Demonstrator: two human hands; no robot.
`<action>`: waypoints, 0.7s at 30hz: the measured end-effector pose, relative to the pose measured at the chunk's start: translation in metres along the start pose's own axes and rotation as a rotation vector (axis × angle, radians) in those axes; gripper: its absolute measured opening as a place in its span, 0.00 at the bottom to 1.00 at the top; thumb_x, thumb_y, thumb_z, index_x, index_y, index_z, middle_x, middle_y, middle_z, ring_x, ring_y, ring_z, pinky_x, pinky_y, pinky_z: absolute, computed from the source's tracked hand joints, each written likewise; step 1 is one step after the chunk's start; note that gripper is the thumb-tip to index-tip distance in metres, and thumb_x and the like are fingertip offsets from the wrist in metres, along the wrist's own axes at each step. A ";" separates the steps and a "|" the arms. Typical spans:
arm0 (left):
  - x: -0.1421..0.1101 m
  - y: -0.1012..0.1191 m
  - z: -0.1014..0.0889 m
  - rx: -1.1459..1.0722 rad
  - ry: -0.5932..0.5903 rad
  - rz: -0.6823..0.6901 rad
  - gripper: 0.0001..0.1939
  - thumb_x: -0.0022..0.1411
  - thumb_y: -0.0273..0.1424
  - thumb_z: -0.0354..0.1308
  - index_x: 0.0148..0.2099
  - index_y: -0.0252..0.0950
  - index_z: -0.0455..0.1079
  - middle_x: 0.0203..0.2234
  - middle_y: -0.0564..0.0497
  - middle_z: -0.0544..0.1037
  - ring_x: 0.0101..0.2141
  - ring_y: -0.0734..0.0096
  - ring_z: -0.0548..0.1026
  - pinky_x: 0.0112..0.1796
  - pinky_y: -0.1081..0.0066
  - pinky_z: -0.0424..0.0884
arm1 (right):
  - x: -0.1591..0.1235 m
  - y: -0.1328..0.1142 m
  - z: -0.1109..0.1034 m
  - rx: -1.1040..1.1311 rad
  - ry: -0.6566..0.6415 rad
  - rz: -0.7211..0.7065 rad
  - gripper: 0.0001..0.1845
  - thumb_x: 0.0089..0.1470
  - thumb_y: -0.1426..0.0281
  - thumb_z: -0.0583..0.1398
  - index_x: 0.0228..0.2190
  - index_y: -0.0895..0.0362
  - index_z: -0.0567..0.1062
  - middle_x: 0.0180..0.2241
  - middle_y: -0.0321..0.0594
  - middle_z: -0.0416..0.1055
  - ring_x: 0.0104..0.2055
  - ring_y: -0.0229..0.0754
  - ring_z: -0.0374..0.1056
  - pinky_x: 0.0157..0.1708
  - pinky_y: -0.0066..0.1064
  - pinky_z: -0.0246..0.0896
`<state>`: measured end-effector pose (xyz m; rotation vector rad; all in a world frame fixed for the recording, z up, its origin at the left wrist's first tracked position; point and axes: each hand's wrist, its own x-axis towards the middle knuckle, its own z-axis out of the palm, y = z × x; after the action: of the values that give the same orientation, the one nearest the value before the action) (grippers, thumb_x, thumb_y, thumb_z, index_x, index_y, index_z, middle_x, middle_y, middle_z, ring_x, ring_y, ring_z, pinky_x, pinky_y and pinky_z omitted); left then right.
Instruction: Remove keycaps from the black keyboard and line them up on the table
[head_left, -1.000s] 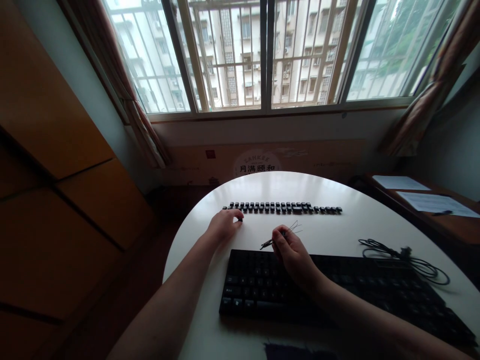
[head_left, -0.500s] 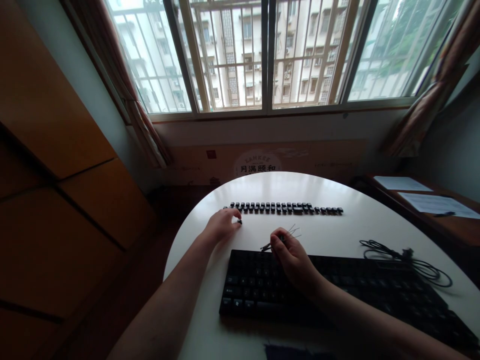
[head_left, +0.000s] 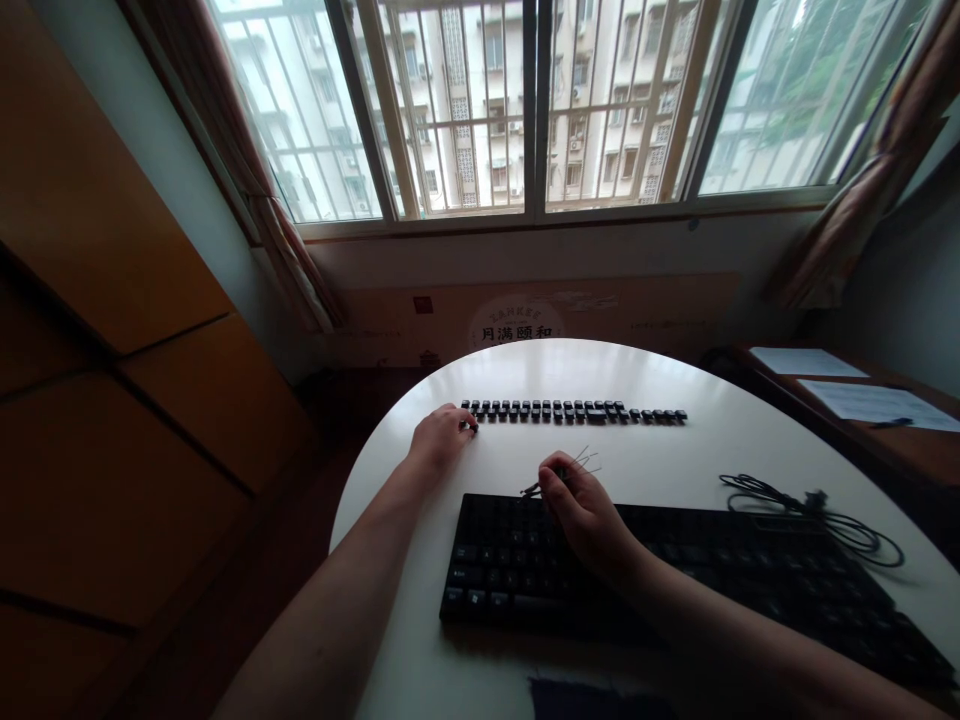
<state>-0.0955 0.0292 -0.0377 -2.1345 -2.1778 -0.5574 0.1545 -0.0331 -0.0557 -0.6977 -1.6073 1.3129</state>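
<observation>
At the left end of two rows of black keycaps (head_left: 555, 411), my left hand (head_left: 441, 437) pinches a single keycap (head_left: 474, 428) between thumb and fingers, at or just above the white tabletop. My right hand (head_left: 576, 500) is closed round a wire keycap puller (head_left: 587, 461); its thin wire ends stick out to the right, and a dark end shows on the left. Below that hand lies a black keyboard (head_left: 495, 575), partly hidden by my right hand and forearm. Its upper left rows look stripped of caps.
A coiled black cable (head_left: 832, 520) lies at the right of the round white table (head_left: 405, 640). Dark cloth (head_left: 592, 700) is at the near edge. Papers (head_left: 885, 400) and a pen (head_left: 892, 423) rest on a brown surface at the right.
My left hand has moved slightly up and away from me with the keycap, closer to the left end of the rows. My right hand stays nearly still over the keyboard.
</observation>
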 end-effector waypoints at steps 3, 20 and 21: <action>0.003 -0.004 0.005 -0.004 0.030 -0.012 0.08 0.59 0.31 0.59 0.40 0.44 0.78 0.38 0.52 0.76 0.36 0.66 0.75 0.38 0.70 0.68 | 0.000 -0.002 0.000 0.004 -0.012 0.002 0.17 0.62 0.55 0.55 0.31 0.55 0.65 0.20 0.28 0.53 0.21 0.33 0.48 0.20 0.25 0.45; 0.009 -0.008 0.015 0.040 0.035 -0.021 0.12 0.62 0.32 0.59 0.48 0.44 0.76 0.42 0.51 0.76 0.38 0.65 0.76 0.37 0.69 0.70 | 0.000 -0.002 0.000 0.013 -0.018 -0.004 0.18 0.63 0.53 0.54 0.31 0.55 0.65 0.20 0.28 0.53 0.21 0.34 0.49 0.20 0.26 0.46; 0.009 -0.008 0.015 0.040 0.035 -0.024 0.12 0.62 0.32 0.59 0.48 0.44 0.76 0.42 0.51 0.76 0.38 0.65 0.76 0.37 0.69 0.70 | 0.000 -0.002 -0.001 0.006 -0.019 -0.008 0.18 0.63 0.53 0.54 0.31 0.55 0.65 0.20 0.28 0.53 0.21 0.33 0.49 0.20 0.26 0.46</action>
<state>-0.1002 0.0419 -0.0507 -2.0654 -2.1804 -0.5435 0.1554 -0.0336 -0.0543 -0.6766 -1.6185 1.3220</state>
